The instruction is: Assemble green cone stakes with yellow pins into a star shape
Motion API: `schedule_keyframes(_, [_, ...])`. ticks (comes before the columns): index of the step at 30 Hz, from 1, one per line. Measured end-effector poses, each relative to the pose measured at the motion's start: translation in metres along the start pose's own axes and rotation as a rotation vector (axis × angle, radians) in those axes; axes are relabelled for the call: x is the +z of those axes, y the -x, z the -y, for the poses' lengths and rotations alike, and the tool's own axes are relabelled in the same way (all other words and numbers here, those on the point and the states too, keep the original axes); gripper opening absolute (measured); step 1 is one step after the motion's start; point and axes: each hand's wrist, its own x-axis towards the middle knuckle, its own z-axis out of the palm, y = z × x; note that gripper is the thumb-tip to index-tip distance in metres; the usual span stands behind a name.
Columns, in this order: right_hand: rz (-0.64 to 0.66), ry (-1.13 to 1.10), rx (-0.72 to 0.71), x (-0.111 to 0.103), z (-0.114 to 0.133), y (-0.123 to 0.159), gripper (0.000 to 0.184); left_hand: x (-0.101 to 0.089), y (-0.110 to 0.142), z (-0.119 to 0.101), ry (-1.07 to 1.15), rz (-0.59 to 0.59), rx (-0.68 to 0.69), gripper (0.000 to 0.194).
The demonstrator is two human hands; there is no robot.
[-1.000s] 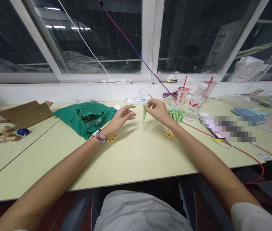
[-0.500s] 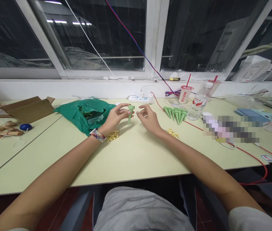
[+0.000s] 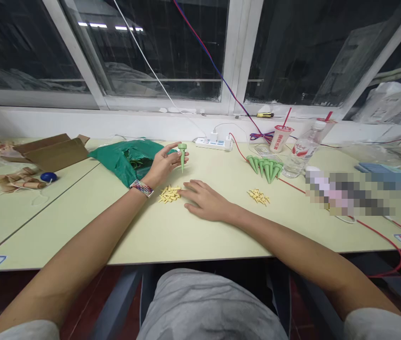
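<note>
My left hand point(image 3: 163, 163) holds a green cone-shaped spike point(image 3: 182, 157) upright by its top, point down, just above the pale yellow table point(image 3: 221, 222). My right hand point(image 3: 203, 200) lies on the table with fingers stretched toward a small heap of yellow pieces point(image 3: 170, 193), fingertips touching or almost touching it. A second heap of yellow pieces point(image 3: 259, 196) lies to the right. A row of several green cones point(image 3: 266, 167) lies farther back on the right.
A crumpled green plastic bag point(image 3: 129, 158) sits behind my left hand. A cardboard box point(image 3: 53, 151) and a blue cap point(image 3: 48, 177) lie far left. A power strip point(image 3: 216, 141), a cup with a straw point(image 3: 281, 138), a water bottle point(image 3: 302, 151) and red cable point(image 3: 380, 231) are at right.
The green cone passed from my right hand to my left hand. My right hand then dropped to the table and reached left to the near heap of yellow pieces.
</note>
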Motion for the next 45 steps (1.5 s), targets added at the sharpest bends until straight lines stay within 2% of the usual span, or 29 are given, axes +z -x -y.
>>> schedule_keyframes(5, [-0.044, -0.030, 0.023, 0.001, 0.000, 0.001, 0.037, 0.004, 0.003, 0.001, -0.001, 0.008, -0.012, 0.056])
schedule_keyframes(8, [-0.043, -0.029, -0.019, 0.002, 0.001, 0.001, 0.039, 0.003, 0.002, 0.003, 0.004, -0.006, -0.024, 0.055])
schedule_keyframes(10, [-0.047, -0.030, -0.023, 0.002, 0.002, 0.001, 0.032, 0.001, 0.001, 0.005, 0.011, -0.015, -0.025, 0.054])
schedule_keyframes(13, [-0.101, -0.071, 0.046, 0.001, 0.002, 0.002, 0.022, 0.000, -0.001, 0.008, 0.031, -0.029, -0.016, 0.051])
schedule_keyframes(16, [-0.147, -0.107, 0.087, 0.000, 0.002, 0.002, 0.023, -0.001, -0.002, 0.009, 0.036, -0.037, -0.011, 0.051])
schedule_keyframes(19, [-0.126, -0.099, 0.048, 0.000, 0.000, 0.001, 0.029, -0.001, -0.002, 0.008, 0.035, -0.036, -0.015, 0.052])
schedule_keyframes(22, [-0.084, -0.076, 0.012, 0.002, -0.001, 0.000, 0.026, -0.001, -0.002, 0.008, 0.032, -0.033, -0.018, 0.051])
schedule_keyframes(27, [-0.094, 0.039, 0.111, 0.000, -0.005, 0.001, 0.010, -0.001, -0.001, 0.009, 0.035, -0.037, -0.024, 0.050])
schedule_keyframes(31, [-0.111, 0.077, 0.173, -0.005, -0.012, 0.004, 0.011, -0.001, 0.001, 0.012, 0.017, -0.014, -0.036, 0.050])
schedule_keyframes(34, [-0.168, -0.016, 0.235, -0.008, -0.021, 0.005, 0.012, 0.000, 0.002, 0.014, 0.014, 0.008, -0.040, 0.052])
schedule_keyframes(38, [-0.236, -0.269, 0.339, -0.009, -0.035, 0.005, 0.019, 0.004, 0.005, 0.014, 0.005, 0.053, -0.043, 0.055])
schedule_keyframes(45, [-0.209, -0.292, 0.289, -0.014, -0.044, 0.005, 0.023, 0.021, 0.015, 0.009, -0.075, 0.143, -0.025, 0.055])
